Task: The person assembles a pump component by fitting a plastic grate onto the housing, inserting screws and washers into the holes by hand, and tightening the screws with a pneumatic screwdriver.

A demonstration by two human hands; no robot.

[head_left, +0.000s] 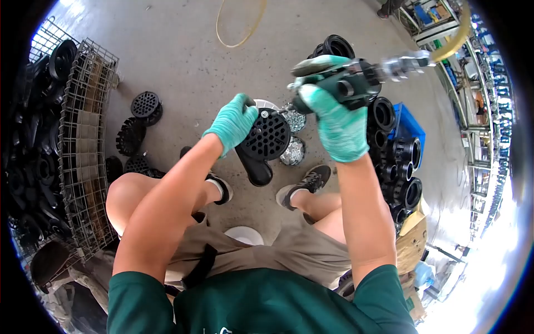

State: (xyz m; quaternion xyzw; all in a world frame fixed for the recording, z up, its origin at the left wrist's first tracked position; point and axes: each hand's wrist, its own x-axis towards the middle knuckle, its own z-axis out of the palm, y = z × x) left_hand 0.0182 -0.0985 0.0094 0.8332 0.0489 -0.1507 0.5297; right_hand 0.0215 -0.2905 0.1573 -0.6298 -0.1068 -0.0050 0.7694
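In front of my knees is a black round housing with a perforated cover (267, 139) and a curved black spout (259, 173). My gloved left hand (231, 123) is closed at the cover's upper left rim, close to a small metallic screw head (265, 114). My gloved right hand (339, 125) grips a dark air screwdriver (342, 88), its bit pointing left toward that screw head. Whether the bit touches it I cannot tell. A yellowish hose (453, 44) runs from the tool's rear. Beside the housing sit two containers of small metal screws (293, 151), partly hidden.
Wire cages (89, 139) of black parts (36, 167) line the left side. Several perforated covers (146, 106) lie on the floor nearby. To the right, black ring-shaped parts (384, 114) are piled beside a blue crate (410, 131). A hose loop (236, 44) lies ahead.
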